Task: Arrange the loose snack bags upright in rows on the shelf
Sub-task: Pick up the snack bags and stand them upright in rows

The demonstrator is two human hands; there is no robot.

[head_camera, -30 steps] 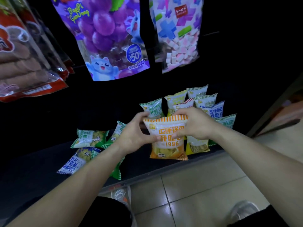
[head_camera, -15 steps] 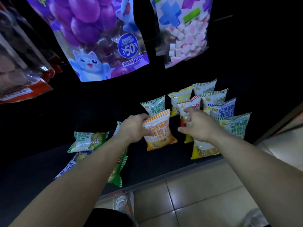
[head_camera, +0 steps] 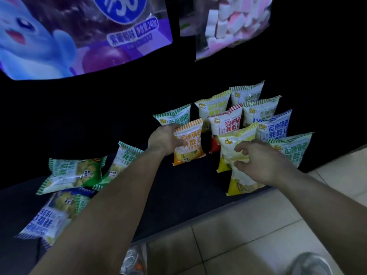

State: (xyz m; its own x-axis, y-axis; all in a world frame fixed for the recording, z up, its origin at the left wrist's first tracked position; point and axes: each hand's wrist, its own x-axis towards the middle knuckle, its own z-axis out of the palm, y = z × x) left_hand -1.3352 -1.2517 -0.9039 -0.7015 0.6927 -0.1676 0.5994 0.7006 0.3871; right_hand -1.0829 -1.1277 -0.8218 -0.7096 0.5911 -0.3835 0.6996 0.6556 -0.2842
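On the dark lower shelf (head_camera: 184, 197), your left hand (head_camera: 164, 138) gripped the left edge of an orange snack bag (head_camera: 189, 142), fingers closed on it as it stood upright in front of a green-striped bag (head_camera: 174, 116). Your right hand (head_camera: 262, 163) hovered at the front of a yellow snack bag (head_camera: 233, 147), fingers (head_camera: 241, 148) curled and partly spread, touching or nearly touching the packet; whether they held it could not be told. Behind and to the right stood rows of upright bags, among them a red-striped bag (head_camera: 225, 124), a blue-striped bag (head_camera: 275, 126) and another green bag (head_camera: 294, 149) at the right end. Well to the left lay the loose bags, flat on the shelf: a green bag on its side (head_camera: 73, 173), one leaning beside it (head_camera: 127, 157) and a blue-edged bag upside down (head_camera: 49, 217) near the shelf's front edge. Above hung a purple grape candy bag (head_camera: 83, 34) and a marshmallow bag (head_camera: 226, 22). Pale floor tiles (head_camera: 238, 245) ran below the shelf.
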